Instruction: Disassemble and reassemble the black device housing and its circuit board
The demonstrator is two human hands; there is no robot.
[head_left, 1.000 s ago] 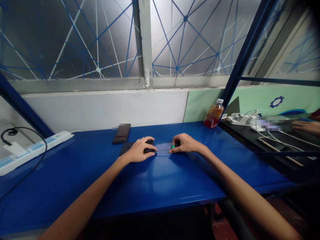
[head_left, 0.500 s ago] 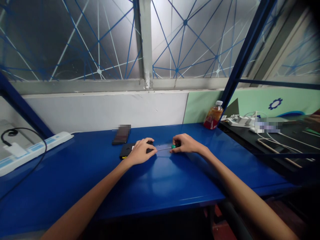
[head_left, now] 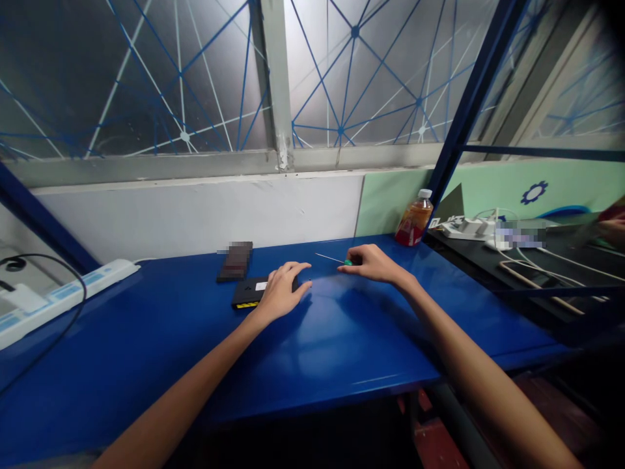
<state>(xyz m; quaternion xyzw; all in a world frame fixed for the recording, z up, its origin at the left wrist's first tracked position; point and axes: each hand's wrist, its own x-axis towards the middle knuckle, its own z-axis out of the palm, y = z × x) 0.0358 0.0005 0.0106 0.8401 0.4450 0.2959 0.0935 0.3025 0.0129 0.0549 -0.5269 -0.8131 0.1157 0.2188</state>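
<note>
My left hand [head_left: 282, 291] rests with fingers spread over the right end of a flat black device [head_left: 250, 293] with a white label and a yellow edge, lying on the blue table [head_left: 317, 352]. My right hand [head_left: 374, 263] is closed around a small screwdriver [head_left: 336, 260] with a green handle, its thin metal shaft pointing left and lifted off the table. The shaft tip is apart from the black device.
A dark phone [head_left: 236, 262] lies behind the black device. An orange drink bottle [head_left: 414, 220] stands at the back right. A white power strip [head_left: 63, 293] with a black cable lies at the left. Another person's hand [head_left: 612, 229] is over the neighbouring dark bench with chargers and cables.
My right hand has drawn the screwdriver back and up, away from the black device. My left hand has opened its fingers and slid slightly right, uncovering more of the device.
</note>
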